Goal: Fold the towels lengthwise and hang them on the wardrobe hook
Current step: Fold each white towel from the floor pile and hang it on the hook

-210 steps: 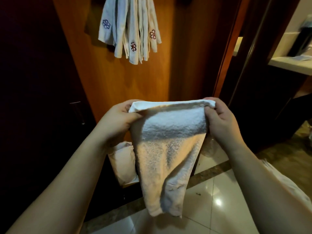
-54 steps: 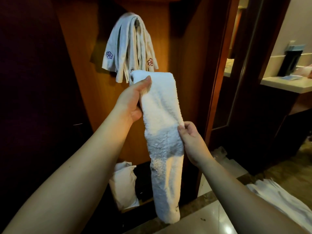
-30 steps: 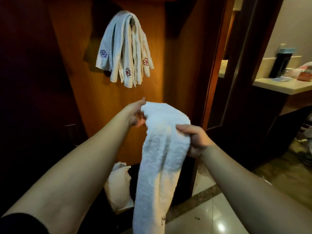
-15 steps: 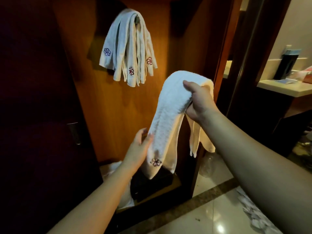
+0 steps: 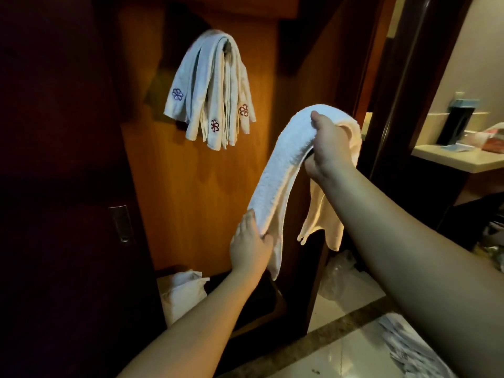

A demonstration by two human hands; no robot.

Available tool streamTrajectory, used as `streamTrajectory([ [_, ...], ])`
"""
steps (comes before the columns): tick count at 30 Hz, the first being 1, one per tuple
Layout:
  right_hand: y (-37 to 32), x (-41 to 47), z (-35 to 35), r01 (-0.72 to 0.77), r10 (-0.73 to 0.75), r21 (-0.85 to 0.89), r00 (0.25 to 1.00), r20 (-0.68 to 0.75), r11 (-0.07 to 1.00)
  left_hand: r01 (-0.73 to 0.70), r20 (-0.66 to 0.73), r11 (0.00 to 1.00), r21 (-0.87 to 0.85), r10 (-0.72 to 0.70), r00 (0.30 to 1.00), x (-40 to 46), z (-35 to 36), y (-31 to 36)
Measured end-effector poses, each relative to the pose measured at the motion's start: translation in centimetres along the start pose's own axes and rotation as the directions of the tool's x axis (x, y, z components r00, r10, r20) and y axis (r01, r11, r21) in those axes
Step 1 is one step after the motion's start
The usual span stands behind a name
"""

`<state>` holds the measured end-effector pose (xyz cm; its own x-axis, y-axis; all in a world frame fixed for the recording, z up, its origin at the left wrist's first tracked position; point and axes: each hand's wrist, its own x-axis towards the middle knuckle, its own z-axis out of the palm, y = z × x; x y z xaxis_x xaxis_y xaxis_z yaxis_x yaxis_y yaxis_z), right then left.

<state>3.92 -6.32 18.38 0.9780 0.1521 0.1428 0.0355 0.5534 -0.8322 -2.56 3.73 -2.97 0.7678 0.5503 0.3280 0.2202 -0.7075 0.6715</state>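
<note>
One white towel folded narrow, draped | right hand grips middle | left hand pinches end

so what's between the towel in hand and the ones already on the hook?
Head view: only bare wardrobe panel separates the held towel, draped over the right hand, from the hung towels.

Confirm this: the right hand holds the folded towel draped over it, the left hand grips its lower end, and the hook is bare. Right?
Not quite. The hook is not bare: the head view shows several towels hanging from it. The rest stands: the right hand holds the folded towel, and the left hand grips its lower end.
</note>
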Motion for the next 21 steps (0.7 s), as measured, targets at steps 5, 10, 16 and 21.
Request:
streamTrajectory([
  [5, -0.5, 1.9, -3.2, 0.011, -0.003, 0.047, 0.986, -0.168, 0.999, 0.055, -0.158, 0.994, 0.096, -0.04, 0.987, 1.5, -2.3, -7.0],
  [10, 1.7, 3.0, -6.7, -0.049, 0.08, 0.118, 0.956, -0.282, 0.992, 0.125, -0.197, 0.983, -0.138, -0.151, 0.969, 2.3, -5.4, -10.5],
  [16, 2.6, 4.4, -8.6, -0.049, 0.146, 0.256, 0.915, -0.377, 0.965, -0.064, -0.318, 0.711, -0.7, -0.23, 0.92, 4.0, -12.8, -8.0],
  [21, 2.3, 5.2, -8.4, -0.007, 0.133, 0.335, 0.926, -0.354, 0.942, -0.034, -0.032, 0.426, -0.904, 0.011, 0.999, 4.1, -16.1, -7.3],
])
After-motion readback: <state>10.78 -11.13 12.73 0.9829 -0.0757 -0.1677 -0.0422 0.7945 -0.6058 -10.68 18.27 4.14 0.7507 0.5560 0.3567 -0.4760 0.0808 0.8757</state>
